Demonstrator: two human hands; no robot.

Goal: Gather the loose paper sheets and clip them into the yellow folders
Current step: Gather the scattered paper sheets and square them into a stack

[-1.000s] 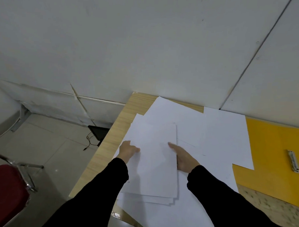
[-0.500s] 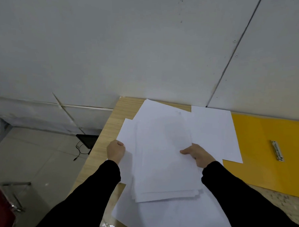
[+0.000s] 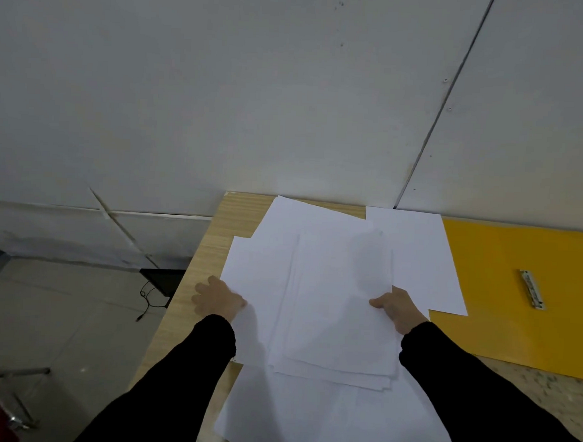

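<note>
Two grips clamp paper: left hand [image 3: 218, 301] on the edge of a loose sheet [image 3: 257, 276], right hand [image 3: 398, 307] on the stack [image 3: 340, 306]. A yellow folder [image 3: 512, 330] lies alongside on the counter [image 3: 208, 250].

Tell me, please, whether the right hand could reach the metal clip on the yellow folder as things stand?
Probably yes, though not freely: the right hand grips the right edge of the paper stack. The clip lies bare on the folder to its right, with only flat sheets between.

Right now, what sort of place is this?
Probably a plain office or workroom: a wooden desk against a bare wall, loose paper sheets, and a yellow folder with a metal clip.
</note>
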